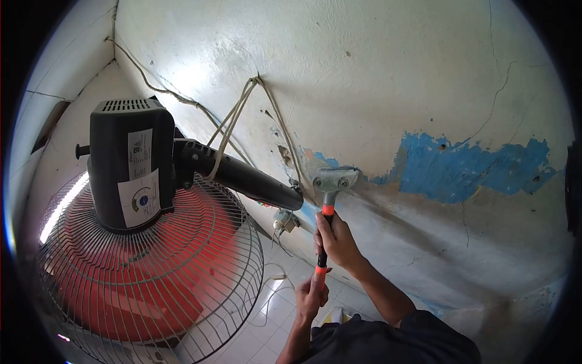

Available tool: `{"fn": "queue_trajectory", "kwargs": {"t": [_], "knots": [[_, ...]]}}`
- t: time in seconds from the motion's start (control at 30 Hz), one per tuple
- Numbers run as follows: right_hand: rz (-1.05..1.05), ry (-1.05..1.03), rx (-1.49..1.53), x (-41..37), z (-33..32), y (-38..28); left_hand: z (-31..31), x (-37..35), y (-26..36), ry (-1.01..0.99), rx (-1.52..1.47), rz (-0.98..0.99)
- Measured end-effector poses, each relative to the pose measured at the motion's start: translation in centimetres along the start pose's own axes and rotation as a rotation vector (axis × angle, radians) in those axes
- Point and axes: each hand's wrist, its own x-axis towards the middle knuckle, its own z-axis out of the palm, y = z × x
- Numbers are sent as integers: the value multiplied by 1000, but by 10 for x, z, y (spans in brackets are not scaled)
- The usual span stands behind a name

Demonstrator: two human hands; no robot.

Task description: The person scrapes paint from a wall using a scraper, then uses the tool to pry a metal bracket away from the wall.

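Note:
Both my hands are closed around the black and orange handle of a wall scraper (334, 180). My right hand (341, 241) grips it high, just below the metal head. Lower down, my left hand (311, 295) holds the orange end of the handle. The scraper's wide head lies against the wall (388, 79), at the left end of a bare blue patch (467, 170) where the pale coat is off. The blade's edge is too small to make out clearly.
A large fan (130, 176) with a wire cage and red blades fills the left side. Cord (233, 121) from a wall hook loops around its black pole (254, 179). A small electrical box (285, 221) with wires hangs low on the wall. White floor tiles (260, 340) show below.

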Motion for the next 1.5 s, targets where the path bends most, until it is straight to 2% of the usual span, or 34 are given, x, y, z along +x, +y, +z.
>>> {"fn": "queue_trajectory", "kwargs": {"t": [0.13,0.37,0.47,0.6,0.87,1.03,1.27,1.37,1.5], "knots": [[6,44,-21,-7,-1,14,5,-8,-11,-17,-87,-76],[-70,12,-47,11,1,-34,22,5,18,-23,-64,50],[-76,-4,-16,7,-3,-7,14,3,4,6,23,36],[20,-34,7,1,-3,-13,19,-8,10,41,-30,-19],[-1,30,-1,-3,-4,6,11,-7,-13,-24,-62,-61],[-3,-4,27,3,-1,-14,11,5,6,-19,-25,22],[26,43,33,-9,-5,12,6,-7,-10,-31,-18,-61],[-47,6,66,4,0,-24,15,-1,19,-25,-10,5],[-45,4,72,7,2,-31,10,5,22,-35,25,39]]}}
